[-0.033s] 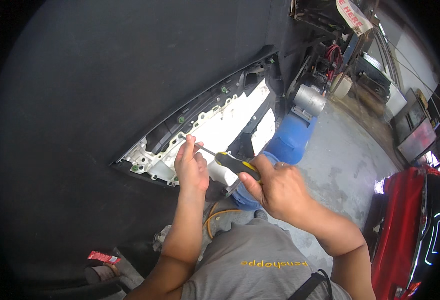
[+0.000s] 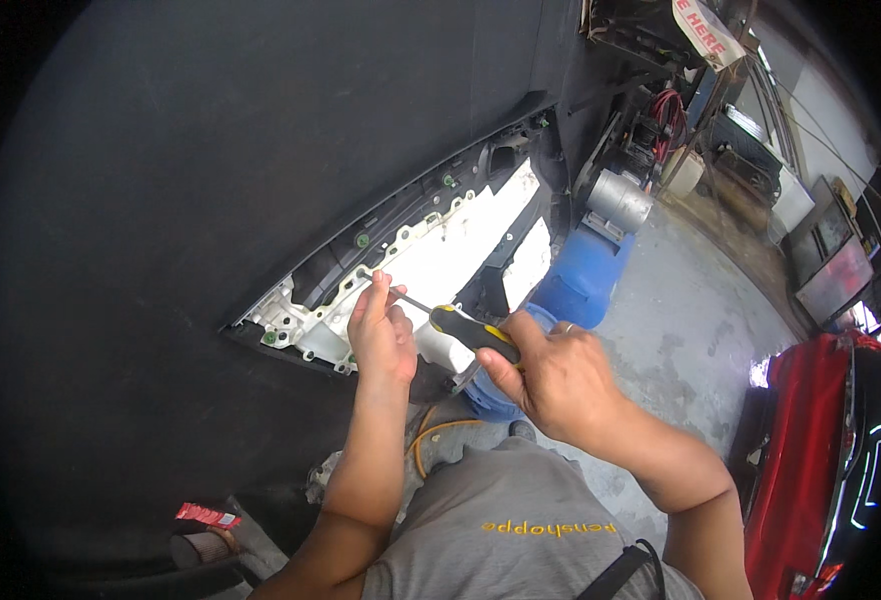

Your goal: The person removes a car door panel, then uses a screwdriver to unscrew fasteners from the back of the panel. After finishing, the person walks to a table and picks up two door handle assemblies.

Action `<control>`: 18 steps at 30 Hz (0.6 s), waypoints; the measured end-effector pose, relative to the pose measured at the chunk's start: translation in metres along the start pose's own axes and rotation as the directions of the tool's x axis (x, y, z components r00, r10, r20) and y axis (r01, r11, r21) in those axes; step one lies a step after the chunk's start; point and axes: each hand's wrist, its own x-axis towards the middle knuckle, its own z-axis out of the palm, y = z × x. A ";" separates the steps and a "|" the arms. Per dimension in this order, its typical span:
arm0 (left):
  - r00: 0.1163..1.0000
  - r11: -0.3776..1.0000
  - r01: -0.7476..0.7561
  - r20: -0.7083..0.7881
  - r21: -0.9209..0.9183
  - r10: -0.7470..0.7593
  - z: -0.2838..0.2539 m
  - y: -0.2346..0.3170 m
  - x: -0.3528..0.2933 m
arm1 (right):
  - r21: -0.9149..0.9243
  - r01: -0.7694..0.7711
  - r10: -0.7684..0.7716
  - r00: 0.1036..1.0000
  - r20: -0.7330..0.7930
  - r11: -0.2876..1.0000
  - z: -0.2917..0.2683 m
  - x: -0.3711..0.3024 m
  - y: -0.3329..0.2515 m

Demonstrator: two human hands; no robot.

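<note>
Right hand (image 2: 566, 385): fingers are gripping the black-and-yellow-handled screwdriver (image 2: 476, 333)
Left hand (image 2: 383, 335): fingers are pinching its thin metal shaft (image 2: 418, 302)
Screwdriver tip: is reaching the black-and-white plastic panel (image 2: 441, 245), lying by the black surface's (image 2: 191, 170) right edge

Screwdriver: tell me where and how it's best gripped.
Probably by its thick black-and-yellow handle, from the picture's lower right, where the right hand holds it: the slim shaft slants up-left toward the white panel, with the left hand beside it.
</note>
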 end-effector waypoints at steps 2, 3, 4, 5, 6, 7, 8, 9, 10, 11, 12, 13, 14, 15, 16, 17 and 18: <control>1.000 1.000 0.005 0.009 0.002 -0.005 -0.005 0.001 0.001 | -0.112 0.202 -0.216 0.968 -0.126 0.973 0.005 -0.002 0.009; 1.000 1.000 0.004 0.021 -0.002 -0.004 -0.006 0.001 0.003 | -0.222 0.275 -0.313 0.935 -0.164 0.936 0.003 0.001 0.010; 0.999 1.000 0.006 0.035 -0.008 -0.006 -0.006 0.000 0.004 | -0.333 0.334 -0.409 0.893 -0.188 0.882 -0.001 0.006 0.012; 1.000 1.000 0.014 0.022 -0.003 -0.013 -0.004 0.000 0.004 | -0.442 0.382 -0.504 0.840 -0.200 0.812 -0.004 0.010 0.014; 1.000 1.000 0.020 0.008 0.000 -0.020 -0.002 0.000 0.003 | -0.470 0.413 -0.526 0.840 -0.135 0.780 -0.002 0.009 0.017; 1.000 1.000 0.023 -0.012 0.007 -0.023 -0.002 0.001 0.003 | -0.467 0.431 -0.541 0.831 -0.126 0.772 0.002 0.012 0.020; 1.000 1.000 0.013 0.004 -0.008 -0.013 -0.003 -0.002 0.004 | -0.465 0.449 -0.556 0.823 -0.118 0.763 0.006 0.015 0.023; 1.000 1.000 0.021 0.012 -0.003 -0.021 -0.001 -0.002 0.002 | -0.462 0.467 -0.571 0.813 -0.111 0.754 0.009 0.018 0.025; 1.000 1.000 0.029 0.004 0.006 -0.029 0.000 -0.002 0.002 | -0.493 0.480 -0.606 0.785 -0.127 0.725 0.009 0.022 0.026; 0.999 0.999 0.038 -0.003 0.015 -0.038 0.000 -0.002 0.001 | -0.455 0.482 -0.593 0.794 -0.136 0.749 0.010 0.023 0.024; 0.999 0.999 0.042 -0.010 0.009 -0.042 0.002 0.000 0.000 | -0.416 0.481 -0.578 0.803 -0.144 0.772 0.010 0.024 0.022; 0.999 0.999 0.032 -0.002 0.001 -0.032 0.000 -0.001 0.000 | -0.376 0.478 -0.560 0.815 -0.149 0.794 0.009 0.023 0.020; 1.000 1.000 0.024 0.008 -0.008 -0.024 -0.001 -0.001 0.001 | -0.240 0.428 -0.465 0.876 -0.126 0.872 0.008 0.023 0.015; 1.000 1.000 0.017 0.018 -0.016 -0.016 -0.003 -0.002 0.001 | -0.077 0.321 -0.328 0.939 -0.103 0.944 0.009 0.022 0.009; 1.000 1.000 0.020 -0.005 -0.009 -0.020 0.000 -0.002 0.000 | 0.076 0.185 -0.180 0.982 -0.063 0.980 0.008 0.018 0.003; 1.000 1.000 0.013 0.008 0.006 -0.013 0.000 -0.002 0.002 | 0.221 0.034 -0.034 0.999 -0.002 0.975 0.008 0.015 0.000; 1.000 1.000 0.006 0.022 0.020 -0.007 -0.002 -0.003 0.003 | 0.566 -0.192 0.146 0.981 0.126 0.802 0.013 0.017 0.001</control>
